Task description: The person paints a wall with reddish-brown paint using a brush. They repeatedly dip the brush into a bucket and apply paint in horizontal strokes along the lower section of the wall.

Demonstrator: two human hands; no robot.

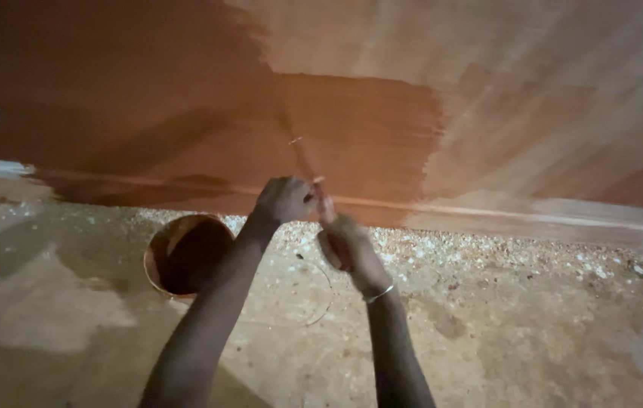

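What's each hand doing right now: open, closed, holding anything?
Left hand: closed in a fist; what its grip holds cannot be told.
Right hand: blurred, so open or closed cannot be told.

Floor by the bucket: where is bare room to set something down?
Bare floor lies right of the right hand, below the wall. Another patch lies left of the bucket. It is crowded where the left hand and right hand meet beside the bucket.
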